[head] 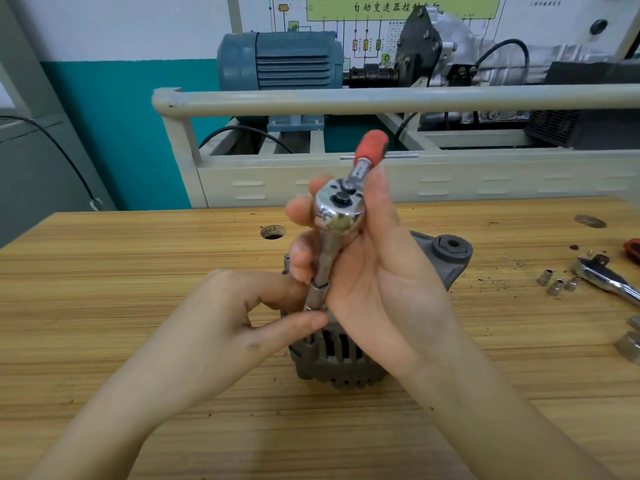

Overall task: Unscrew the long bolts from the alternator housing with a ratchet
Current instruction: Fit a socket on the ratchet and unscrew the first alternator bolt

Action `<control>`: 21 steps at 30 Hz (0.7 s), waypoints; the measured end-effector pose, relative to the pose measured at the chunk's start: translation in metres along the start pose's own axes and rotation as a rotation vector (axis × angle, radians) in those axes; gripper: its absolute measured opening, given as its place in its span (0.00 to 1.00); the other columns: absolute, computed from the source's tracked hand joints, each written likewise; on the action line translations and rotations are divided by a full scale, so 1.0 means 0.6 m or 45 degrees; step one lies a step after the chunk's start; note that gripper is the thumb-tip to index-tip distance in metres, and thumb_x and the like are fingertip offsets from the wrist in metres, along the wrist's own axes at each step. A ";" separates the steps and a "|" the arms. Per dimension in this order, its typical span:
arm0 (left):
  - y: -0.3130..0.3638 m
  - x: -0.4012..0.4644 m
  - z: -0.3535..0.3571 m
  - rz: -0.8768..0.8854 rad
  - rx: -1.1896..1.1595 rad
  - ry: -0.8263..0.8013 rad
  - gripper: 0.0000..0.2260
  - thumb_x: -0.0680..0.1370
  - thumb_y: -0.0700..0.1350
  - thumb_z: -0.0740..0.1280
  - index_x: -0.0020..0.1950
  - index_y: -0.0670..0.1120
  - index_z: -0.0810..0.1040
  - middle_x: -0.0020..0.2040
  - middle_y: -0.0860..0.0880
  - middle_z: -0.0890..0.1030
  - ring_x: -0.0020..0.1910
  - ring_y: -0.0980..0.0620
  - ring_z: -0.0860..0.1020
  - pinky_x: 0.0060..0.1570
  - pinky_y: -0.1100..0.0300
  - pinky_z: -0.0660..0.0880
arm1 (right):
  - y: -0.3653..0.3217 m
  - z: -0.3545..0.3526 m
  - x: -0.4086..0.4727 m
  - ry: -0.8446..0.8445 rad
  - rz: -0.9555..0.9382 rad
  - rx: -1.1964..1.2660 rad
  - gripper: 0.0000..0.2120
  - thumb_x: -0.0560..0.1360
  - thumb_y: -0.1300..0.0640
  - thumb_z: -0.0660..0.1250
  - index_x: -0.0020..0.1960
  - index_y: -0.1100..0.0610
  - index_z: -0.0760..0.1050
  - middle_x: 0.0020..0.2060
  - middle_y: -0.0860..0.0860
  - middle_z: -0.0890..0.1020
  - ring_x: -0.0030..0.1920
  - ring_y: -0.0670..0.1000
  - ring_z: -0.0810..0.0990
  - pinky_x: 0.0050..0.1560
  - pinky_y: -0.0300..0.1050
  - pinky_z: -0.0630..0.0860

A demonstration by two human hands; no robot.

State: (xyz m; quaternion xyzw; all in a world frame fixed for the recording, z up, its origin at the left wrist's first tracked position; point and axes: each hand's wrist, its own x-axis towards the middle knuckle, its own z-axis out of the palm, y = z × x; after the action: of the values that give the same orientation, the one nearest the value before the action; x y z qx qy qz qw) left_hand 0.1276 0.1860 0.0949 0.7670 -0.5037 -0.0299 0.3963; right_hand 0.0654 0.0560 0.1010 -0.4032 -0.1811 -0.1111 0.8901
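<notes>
On the wooden workbench [138, 258], near its middle, the grey alternator [341, 355] stood with its slotted housing facing the camera and a mounting ear [450, 249] reaching up to the right. The right hand [374, 271] was wrapped around the chrome head of the ratchet [337, 207] and its extension bar [325, 261], with the red handle [372, 145] pointing up and away. The extension ran down to a socket [317, 292] seated at the top of the housing; the bolt itself was hidden. The left hand [242, 306] pinched that socket between thumb and forefinger. To the right lay three small sockets [557, 284] beside a second chrome ratchet [606, 277]. Behind the bench stood a blue electric motor [280, 60].
</notes>
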 end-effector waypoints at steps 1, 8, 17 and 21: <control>-0.002 0.000 0.000 0.004 0.012 0.006 0.16 0.66 0.62 0.63 0.44 0.54 0.82 0.37 0.58 0.83 0.37 0.57 0.80 0.39 0.67 0.73 | 0.001 0.001 0.000 -0.011 -0.021 -0.004 0.13 0.68 0.45 0.65 0.43 0.54 0.78 0.39 0.49 0.83 0.34 0.45 0.79 0.37 0.37 0.74; -0.004 -0.001 0.003 -0.002 0.031 0.039 0.20 0.65 0.62 0.64 0.39 0.47 0.81 0.36 0.55 0.83 0.37 0.57 0.80 0.38 0.66 0.73 | 0.004 0.000 -0.004 0.010 -0.104 -0.016 0.12 0.61 0.48 0.71 0.41 0.53 0.78 0.39 0.51 0.81 0.34 0.46 0.78 0.35 0.38 0.75; 0.000 0.000 0.006 -0.007 -0.030 0.033 0.16 0.65 0.61 0.63 0.44 0.53 0.80 0.37 0.59 0.82 0.38 0.61 0.79 0.38 0.70 0.73 | 0.004 0.000 -0.001 -0.013 -0.062 -0.006 0.14 0.66 0.45 0.67 0.44 0.55 0.77 0.39 0.49 0.83 0.30 0.44 0.78 0.35 0.36 0.74; 0.000 0.000 0.012 -0.045 -0.024 0.137 0.14 0.62 0.61 0.65 0.33 0.53 0.80 0.35 0.63 0.82 0.37 0.66 0.79 0.37 0.76 0.71 | 0.005 -0.002 -0.004 0.016 -0.123 0.021 0.14 0.60 0.50 0.73 0.42 0.54 0.76 0.38 0.52 0.79 0.30 0.47 0.77 0.34 0.38 0.75</control>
State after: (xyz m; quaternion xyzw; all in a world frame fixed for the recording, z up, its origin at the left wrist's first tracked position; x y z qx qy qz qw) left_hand 0.1244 0.1822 0.0901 0.7725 -0.4676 -0.0004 0.4296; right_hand 0.0645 0.0570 0.0972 -0.3858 -0.1956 -0.1551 0.8882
